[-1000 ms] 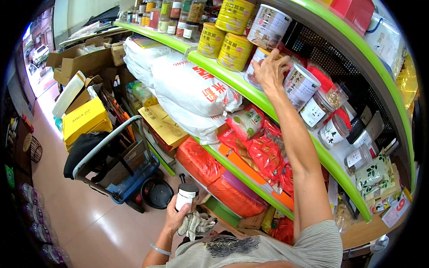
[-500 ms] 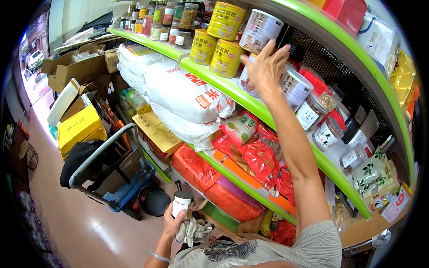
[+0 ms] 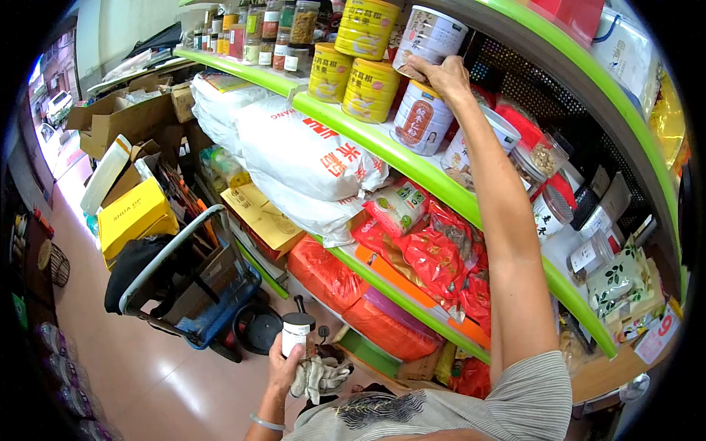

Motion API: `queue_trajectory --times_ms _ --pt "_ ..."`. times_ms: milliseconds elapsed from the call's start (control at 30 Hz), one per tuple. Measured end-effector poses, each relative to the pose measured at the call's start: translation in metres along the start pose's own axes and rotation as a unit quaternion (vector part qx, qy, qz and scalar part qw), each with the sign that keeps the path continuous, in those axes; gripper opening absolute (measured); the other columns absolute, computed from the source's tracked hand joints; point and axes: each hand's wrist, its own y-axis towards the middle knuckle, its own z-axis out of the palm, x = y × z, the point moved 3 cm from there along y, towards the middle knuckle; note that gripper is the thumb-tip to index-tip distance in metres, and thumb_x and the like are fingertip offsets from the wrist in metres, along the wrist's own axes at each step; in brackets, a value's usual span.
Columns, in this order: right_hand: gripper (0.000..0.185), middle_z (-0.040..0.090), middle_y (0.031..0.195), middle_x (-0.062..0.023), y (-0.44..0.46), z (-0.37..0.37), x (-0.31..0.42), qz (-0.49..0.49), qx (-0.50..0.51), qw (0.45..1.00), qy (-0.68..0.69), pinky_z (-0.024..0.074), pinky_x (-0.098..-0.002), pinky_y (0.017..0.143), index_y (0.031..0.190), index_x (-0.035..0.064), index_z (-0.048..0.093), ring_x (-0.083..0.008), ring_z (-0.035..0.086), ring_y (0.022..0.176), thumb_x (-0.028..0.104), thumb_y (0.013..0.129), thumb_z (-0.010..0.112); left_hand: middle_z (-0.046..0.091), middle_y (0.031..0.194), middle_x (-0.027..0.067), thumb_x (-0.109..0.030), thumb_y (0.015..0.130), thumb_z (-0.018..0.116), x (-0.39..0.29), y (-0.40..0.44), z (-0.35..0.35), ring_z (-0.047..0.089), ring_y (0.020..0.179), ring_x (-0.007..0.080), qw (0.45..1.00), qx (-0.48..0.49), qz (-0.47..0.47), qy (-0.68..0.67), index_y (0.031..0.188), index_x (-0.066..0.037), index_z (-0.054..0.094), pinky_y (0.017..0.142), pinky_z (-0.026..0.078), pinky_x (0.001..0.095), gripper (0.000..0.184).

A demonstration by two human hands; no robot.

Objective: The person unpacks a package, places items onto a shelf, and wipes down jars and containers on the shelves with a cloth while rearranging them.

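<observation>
My left hand point(image 3: 282, 361) is wrapped round a small jar point(image 3: 296, 334) with a black lid and white label, low over the floor; a grey-white glove point(image 3: 322, 376) hangs beside it. My right hand point(image 3: 443, 77) reaches to the upper shelf, its fingers closed on the lower part of a white can point(image 3: 431, 38). That can is above another white can point(image 3: 423, 119) with a brown-red label. Yellow cans point(image 3: 369, 90) stand to the left, and a further white can point(image 3: 485, 140) is partly behind my right forearm.
Green-edged shelves point(image 3: 401, 163) hold spice jars point(image 3: 304, 23), white sacks point(image 3: 298, 143) and red packages point(image 3: 434, 253). A blue cart point(image 3: 209, 309) stands on the floor at left, near a yellow box point(image 3: 136, 218) and cardboard cartons point(image 3: 118, 110). Lidded jars point(image 3: 548, 213) stand at right.
My right hand has moved up from the lower white can and its spread fingers have closed on the upper one. The lower can's label now shows. My left hand still holds the jar.
</observation>
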Motion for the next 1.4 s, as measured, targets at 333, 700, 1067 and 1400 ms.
queue_trajectory --times_ms 333,700,1067,1400 --pt "0.101 0.054 0.098 -0.0377 -0.011 0.007 -0.003 -0.053 -0.058 0.997 -0.006 0.0485 -0.0411 0.080 0.101 -0.0243 0.040 -0.0428 0.058 0.093 0.066 0.063 0.064 0.057 0.097 0.0028 -0.031 0.079 0.063 0.007 0.000 0.013 0.052 0.088 0.0109 0.999 0.034 -0.026 -0.004 0.112 -0.001 0.051 0.079 0.041 0.0272 0.047" --pt "0.037 0.047 0.113 -0.0260 -0.238 -0.039 0.061 -0.436 0.001 0.899 0.035 0.0348 -0.0510 0.094 0.087 -0.0051 0.057 -0.0385 0.043 0.111 0.020 0.064 0.070 0.054 0.104 0.0025 -0.033 0.073 0.069 0.017 0.016 0.066 0.052 0.091 0.0122 0.988 0.152 -0.012 -0.012 0.123 -0.003 0.040 0.080 0.042 0.0272 0.064" --pt "0.070 0.054 0.110 -0.0273 -0.136 -0.225 -0.095 -0.176 -0.236 0.943 -0.152 0.0430 -0.0394 0.089 0.113 -0.0084 0.049 -0.0352 0.055 0.102 0.041 0.069 0.072 0.055 0.110 0.0102 -0.045 0.078 0.064 0.036 -0.010 0.089 0.058 0.093 0.0220 0.985 0.171 -0.017 0.013 0.124 -0.002 0.038 0.080 0.047 0.0348 0.068" --pt "0.063 0.061 0.101 -0.0245 -0.110 -0.228 -0.123 -0.118 0.041 0.986 0.109 0.0461 -0.0368 0.084 0.100 -0.0052 0.059 -0.0303 0.060 0.094 0.042 0.061 0.074 0.055 0.110 0.0054 -0.042 0.077 0.067 0.028 -0.070 0.180 0.053 0.098 0.0142 0.982 0.188 -0.027 0.006 0.123 -0.001 0.042 0.085 0.042 0.0301 0.067"
